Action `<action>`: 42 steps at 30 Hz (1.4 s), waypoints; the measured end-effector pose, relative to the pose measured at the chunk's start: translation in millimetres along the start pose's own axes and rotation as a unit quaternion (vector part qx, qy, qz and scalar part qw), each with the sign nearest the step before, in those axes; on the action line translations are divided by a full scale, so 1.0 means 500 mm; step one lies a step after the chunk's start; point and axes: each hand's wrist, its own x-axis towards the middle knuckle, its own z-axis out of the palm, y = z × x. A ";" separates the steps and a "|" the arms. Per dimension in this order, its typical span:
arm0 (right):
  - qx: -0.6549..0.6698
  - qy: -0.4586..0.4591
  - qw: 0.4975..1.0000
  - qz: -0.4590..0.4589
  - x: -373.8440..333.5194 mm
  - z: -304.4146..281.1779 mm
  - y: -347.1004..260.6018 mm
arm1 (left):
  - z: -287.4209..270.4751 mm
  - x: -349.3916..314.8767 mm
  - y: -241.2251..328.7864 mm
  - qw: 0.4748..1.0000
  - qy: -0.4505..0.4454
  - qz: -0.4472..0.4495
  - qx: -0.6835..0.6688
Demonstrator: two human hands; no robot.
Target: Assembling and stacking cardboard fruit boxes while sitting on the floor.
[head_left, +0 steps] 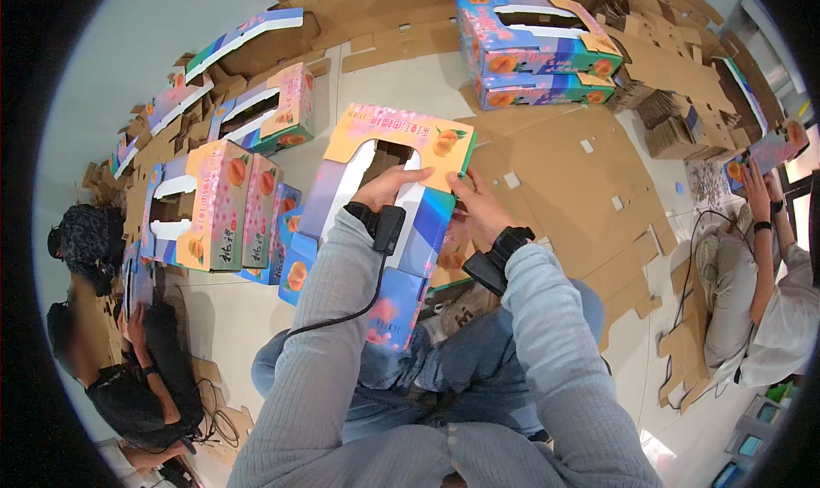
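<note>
1. Pale floor stretches around us, strewn with flat brown cardboard sheets [581, 181] and offcuts, where we sit with denim-clad knees drawn up.
2. We hold a printed fruit carton [389, 206], still unfolded into a loose sleeve, over our lap; its orange top panel with a peach picture points away from us and its blue lower end hangs between our knees.
3. Our left hand [389, 189] is curled over the edge of the carton's handle cut-out, fingers hooked into the opening and closed on the board.
4. Our right hand [478, 206] pinches the carton's right edge just beside the peach picture, thumb on top.
5. Both wrists carry black strapped devices, and a black cable [359, 304] runs down from the left one along our grey sleeve.
6. We judge the carton light and fairly stiff, yet apt to crease along its scored folds; the glossy print may be slippery, so the cut-out rim and the panel edges look like the surest holds.
7. Assembled cartons [222, 206] stand to our left, and a stacked pair [538, 57] lies ahead.
8. Other people sit at both sides, one at the right holding up a carton [773, 151] of their own.
</note>
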 end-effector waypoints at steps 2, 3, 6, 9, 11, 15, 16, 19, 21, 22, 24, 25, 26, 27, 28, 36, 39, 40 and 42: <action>0.006 -0.008 1.000 0.011 -0.005 0.004 -0.008 | 0.007 -0.018 0.001 1.000 -0.001 0.011 -0.021; 0.012 -0.008 1.000 0.026 -0.006 0.005 -0.010 | 0.010 -0.024 0.003 0.999 0.013 0.009 -0.038; -0.001 -0.003 0.999 0.044 -0.003 0.001 -0.013 | 0.013 -0.032 0.014 0.981 -0.139 0.005 -0.136; -0.036 0.004 0.999 0.037 0.008 -0.001 -0.007 | 0.023 -0.032 0.009 0.966 -0.115 -0.023 -0.230; -0.057 0.009 0.998 0.028 0.017 0.000 -0.001 | 0.024 -0.030 0.005 0.973 -0.093 -0.006 -0.213; -0.077 0.029 0.997 0.004 0.020 0.008 0.002 | 0.020 -0.026 -0.003 0.979 -0.071 0.031 -0.189; -0.060 0.043 0.997 0.021 0.017 0.010 0.000 | 0.018 -0.024 -0.005 0.979 -0.071 0.032 -0.190; -0.170 0.039 0.985 0.010 0.009 0.011 -0.014 | 0.018 -0.005 -0.009 0.990 -0.061 0.056 -0.117; -0.177 0.034 0.984 0.005 0.003 0.012 -0.016 | 0.024 0.000 -0.019 0.988 0.110 0.103 0.037; -0.172 0.029 0.985 0.007 0.000 0.012 -0.014 | 0.025 -0.005 -0.028 0.986 0.118 0.112 0.034; -0.210 0.020 0.977 -0.013 -0.004 0.009 -0.008 | 0.027 -0.030 -0.051 0.910 0.228 0.245 0.244; -0.238 0.017 0.971 -0.027 -0.004 0.006 -0.005 | 0.018 -0.050 -0.058 0.905 0.210 0.256 0.267; -0.238 0.023 0.970 -0.034 -0.004 0.003 -0.002 | 0.009 -0.078 -0.069 0.876 0.214 0.314 0.297; -0.320 0.017 0.947 -0.013 -0.002 0.002 0.001 | 0.003 -0.109 -0.083 0.850 0.217 0.377 0.298; -0.400 0.037 0.915 0.026 -0.002 0.000 0.001 | -0.005 -0.142 -0.095 0.830 0.216 0.412 0.309; -0.218 0.053 0.973 -0.059 -0.064 0.014 -0.046 | 0.050 -0.331 -0.148 0.815 0.244 0.417 0.320; -0.112 0.063 0.984 -0.121 -0.082 0.022 -0.057 | 0.147 -0.360 -0.157 0.915 0.119 0.352 0.159; -0.169 0.103 0.965 -0.170 -0.081 0.027 -0.061 | 0.178 -0.370 -0.159 0.937 0.045 0.333 0.095; -0.227 0.148 0.938 -0.216 -0.089 0.035 -0.060 | 0.246 -0.391 -0.171 0.952 0.018 0.306 0.023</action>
